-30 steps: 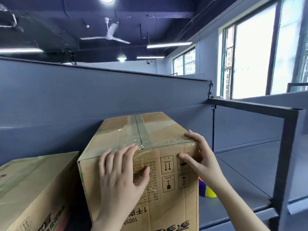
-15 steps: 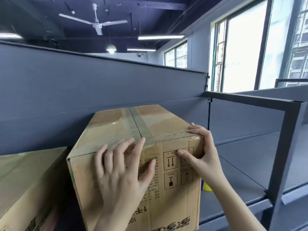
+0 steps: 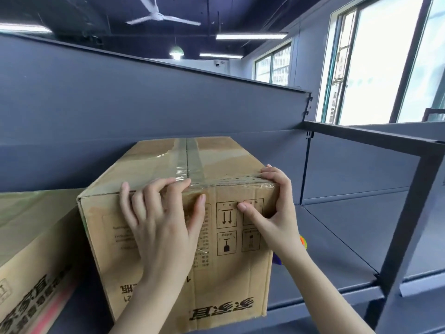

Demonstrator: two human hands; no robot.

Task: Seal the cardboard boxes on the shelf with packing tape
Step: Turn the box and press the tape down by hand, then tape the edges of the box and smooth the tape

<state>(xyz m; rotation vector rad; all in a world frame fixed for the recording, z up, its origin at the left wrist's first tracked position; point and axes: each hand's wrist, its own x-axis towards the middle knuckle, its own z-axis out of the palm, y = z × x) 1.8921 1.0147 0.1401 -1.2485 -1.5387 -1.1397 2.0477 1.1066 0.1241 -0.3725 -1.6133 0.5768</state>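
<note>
The box stands on the shelf, tape along its top seam and over the front edge. Likely stiff card, firmest at edges and corners; the glossy tape looks slippery. Left hand hooks bent fingers over the taped edge, thumb on the front; right hand clasps the top right corner. A second box sits just beside

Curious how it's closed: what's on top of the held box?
Clear tape covers the box's top seam and front edge; the left hand and right hand touch that edge. Contents hidden.
</note>
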